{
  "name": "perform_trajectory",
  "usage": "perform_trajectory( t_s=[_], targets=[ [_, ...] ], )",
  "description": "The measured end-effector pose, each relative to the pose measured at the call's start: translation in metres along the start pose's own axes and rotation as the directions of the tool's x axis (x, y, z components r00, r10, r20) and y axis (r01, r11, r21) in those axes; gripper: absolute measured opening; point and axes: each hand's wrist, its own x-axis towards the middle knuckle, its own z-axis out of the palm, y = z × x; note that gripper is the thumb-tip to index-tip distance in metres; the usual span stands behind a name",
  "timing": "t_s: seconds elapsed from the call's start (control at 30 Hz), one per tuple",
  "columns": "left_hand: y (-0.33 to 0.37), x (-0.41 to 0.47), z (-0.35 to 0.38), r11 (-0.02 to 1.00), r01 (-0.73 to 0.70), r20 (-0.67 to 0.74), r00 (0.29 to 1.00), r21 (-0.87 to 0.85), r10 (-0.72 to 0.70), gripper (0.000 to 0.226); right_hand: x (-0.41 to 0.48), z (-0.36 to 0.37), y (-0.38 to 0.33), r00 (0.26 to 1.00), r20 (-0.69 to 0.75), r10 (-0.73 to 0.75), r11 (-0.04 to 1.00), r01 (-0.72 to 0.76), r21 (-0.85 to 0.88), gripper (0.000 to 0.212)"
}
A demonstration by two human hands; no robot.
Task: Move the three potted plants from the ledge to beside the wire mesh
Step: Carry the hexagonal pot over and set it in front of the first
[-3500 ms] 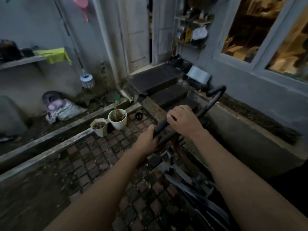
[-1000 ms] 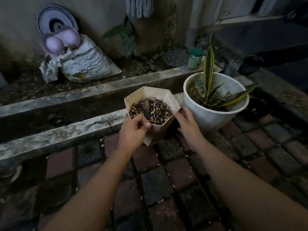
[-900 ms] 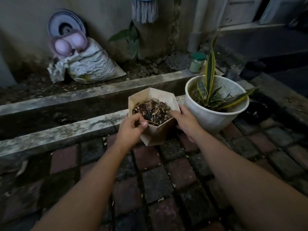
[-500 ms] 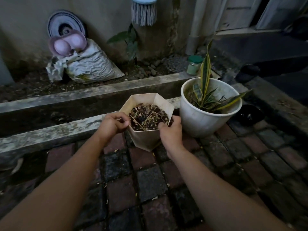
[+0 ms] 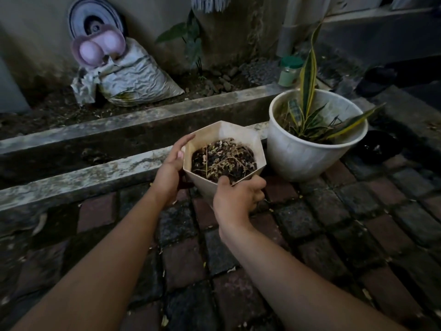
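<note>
A cream hexagonal pot (image 5: 236,133) filled with dark soil and dry twigs is held just above the brick paving, beside the concrete ledge (image 5: 95,173). My left hand (image 5: 170,168) presses flat against its left wall. My right hand (image 5: 237,199) grips its near rim, thumb over the edge. To the right stands a round white pot (image 5: 300,158) with a striped snake plant, on the paving against the ledge. A small dark pot (image 5: 378,146) sits behind it on the right. No wire mesh is in view.
Beyond the ledge runs a dark gutter, then a second concrete curb (image 5: 143,118) and a soil bed. A crumpled white sack (image 5: 136,80), a pink object (image 5: 99,47) and a green-lidded jar (image 5: 290,71) lie there. Brick paving (image 5: 310,223) spreads around me.
I went from a bicycle handlebar to crouching at the pots. In the last second both hands shifted around the hexagonal pot: left flat on its side, right onto the near rim.
</note>
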Motion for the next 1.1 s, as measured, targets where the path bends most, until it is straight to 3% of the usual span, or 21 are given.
perform_trajectory(
  t_s=[0.13, 0.2, 0.3, 0.37, 0.47, 0.53, 0.77, 0.97, 1.1],
  targets=[
    [-0.01, -0.007, 0.005, 1.0, -0.017, -0.077, 0.997, -0.011, 0.016, 0.037, 0.01, -0.021, 0.018, 0.975, 0.054, -0.214, 0.977, 0.214, 0.015, 0.059],
    [-0.024, -0.016, 0.015, 1.0, 0.002, -0.134, 0.991, -0.014, -0.003, 0.042, 0.019, -0.037, 0.03, 0.937, 0.121, -0.328, 0.945, 0.327, 0.03, 0.076],
    [-0.048, -0.032, 0.029, 0.99, 0.094, -0.186, 0.976, -0.102, -0.112, 0.06, 0.042, -0.056, 0.049, 0.868, 0.322, -0.378, 0.924, 0.336, 0.18, 0.108],
    [-0.056, -0.043, 0.033, 0.997, 0.059, -0.144, 0.987, -0.044, -0.064, 0.067, 0.059, -0.064, 0.061, 0.822, 0.423, -0.381, 0.924, 0.318, 0.214, 0.111],
    [-0.068, -0.048, 0.037, 0.991, -0.082, -0.071, 0.993, 0.108, 0.09, 0.115, 0.077, -0.067, 0.075, 0.787, 0.497, -0.366, 0.93, 0.296, 0.216, 0.108],
    [-0.077, -0.043, 0.041, 0.97, -0.135, -0.029, 0.989, 0.2, 0.144, 0.13, 0.085, -0.064, 0.081, 0.781, 0.494, -0.381, 0.924, 0.31, 0.224, 0.111],
    [-0.1, -0.023, 0.036, 0.936, -0.128, -0.052, 0.987, 0.327, 0.153, 0.128, 0.112, -0.052, 0.082, 0.765, 0.532, -0.364, 0.932, 0.304, 0.2, 0.127],
    [-0.101, -0.013, 0.032, 0.965, -0.091, -0.048, 0.993, 0.244, 0.106, 0.135, 0.122, -0.043, 0.083, 0.734, 0.613, -0.294, 0.955, 0.245, 0.164, 0.14],
    [-0.097, -0.014, 0.03, 0.968, -0.128, -0.042, 0.989, 0.216, 0.14, 0.13, 0.125, -0.043, 0.08, 0.72, 0.609, -0.333, 0.942, 0.272, 0.195, 0.129]
  ],
)
